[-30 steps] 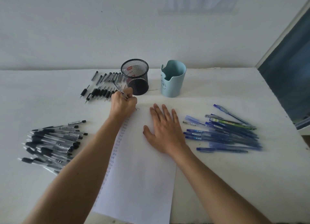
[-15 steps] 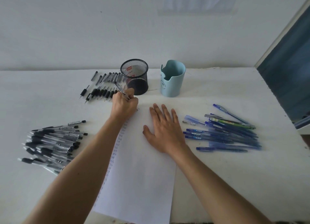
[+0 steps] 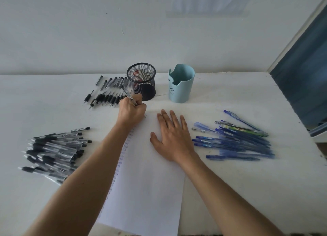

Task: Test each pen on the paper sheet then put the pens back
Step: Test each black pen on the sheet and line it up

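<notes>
Head view.

**Hands.** The left hand (image 3: 131,110) is closed round a clear-barrelled pen with a black grip (image 3: 127,94). The fingers curl on the lower barrel and the upper end slants away to the far left. The right hand (image 3: 174,140) lies flat on the white paper sheet (image 3: 150,182), fingers straight and spread, holding nothing.

**Task item position.** The held pen is at the far left corner of the sheet, just near of the black wire-mesh pen pot (image 3: 141,83). The tip is hidden under the fingers, so contact with the paper is probable but cannot be confirmed. A column of small ink marks (image 3: 123,152) runs along the left edge of the sheet.

**Other stock.**
- A heap of black-grip clear pens (image 3: 56,152) lies left of the sheet.
- A row of similar black pens (image 3: 108,97) lies at the far left, beside the mesh pot.
- A spread of blue pens (image 3: 238,140) lies to the right.
- A pale blue plastic cup holder (image 3: 181,83) stands right of the mesh pot.
- All rest on the white table (image 3: 230,191).

**Handling notes (judgement).**
- The pen is light and stiff, with a smooth plastic barrel that may slip.
- Take hold at the black grip section near the tip.
- Laid down, a pen is likely to roll. Set it against its neighbours.
- The sheet is thin and slides easily, so it needs a flat palm on it during each stroke.
</notes>
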Available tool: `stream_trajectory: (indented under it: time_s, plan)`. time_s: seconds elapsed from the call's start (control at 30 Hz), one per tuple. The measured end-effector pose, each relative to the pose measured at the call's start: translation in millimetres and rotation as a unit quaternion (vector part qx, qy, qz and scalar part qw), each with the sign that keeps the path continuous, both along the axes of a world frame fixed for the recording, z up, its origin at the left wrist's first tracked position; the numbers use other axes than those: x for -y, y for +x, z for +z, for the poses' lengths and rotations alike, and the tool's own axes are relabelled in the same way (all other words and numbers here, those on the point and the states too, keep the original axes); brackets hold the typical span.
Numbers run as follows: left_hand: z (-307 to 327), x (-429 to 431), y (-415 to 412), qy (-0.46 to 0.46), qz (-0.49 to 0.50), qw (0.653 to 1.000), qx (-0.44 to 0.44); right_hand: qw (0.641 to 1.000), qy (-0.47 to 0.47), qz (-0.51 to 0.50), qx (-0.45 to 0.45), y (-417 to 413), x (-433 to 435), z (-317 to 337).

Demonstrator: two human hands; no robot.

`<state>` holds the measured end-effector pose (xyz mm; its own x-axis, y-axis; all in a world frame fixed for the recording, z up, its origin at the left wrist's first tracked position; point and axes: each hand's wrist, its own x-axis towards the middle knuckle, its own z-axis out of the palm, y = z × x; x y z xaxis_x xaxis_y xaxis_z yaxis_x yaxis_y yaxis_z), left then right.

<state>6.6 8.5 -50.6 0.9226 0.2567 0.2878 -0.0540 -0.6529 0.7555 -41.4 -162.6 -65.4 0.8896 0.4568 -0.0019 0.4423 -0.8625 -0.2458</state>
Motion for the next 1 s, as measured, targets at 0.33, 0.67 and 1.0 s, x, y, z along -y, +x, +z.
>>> stream_trajectory:
  time_s: [0.33, 0.67, 1.0]
  plan:
    - [1.2, -11.1, -1.0, -0.212, 0.083, 0.973, 0.038, 1.000, -0.009, -0.002, -0.011, 0.2, 1.2, 1.5]
    - [22.2, -34.6, -26.9, -0.212, 0.191, 0.958, 0.037, 1.000, -0.010, -0.002, -0.021, -2.0, 1.7, 5.7]
    - [24.3, -66.0, -44.6, -0.135, 0.114, 0.983, -0.049, 1.000, -0.013, -0.001, -0.023, -2.6, 1.9, 5.3]
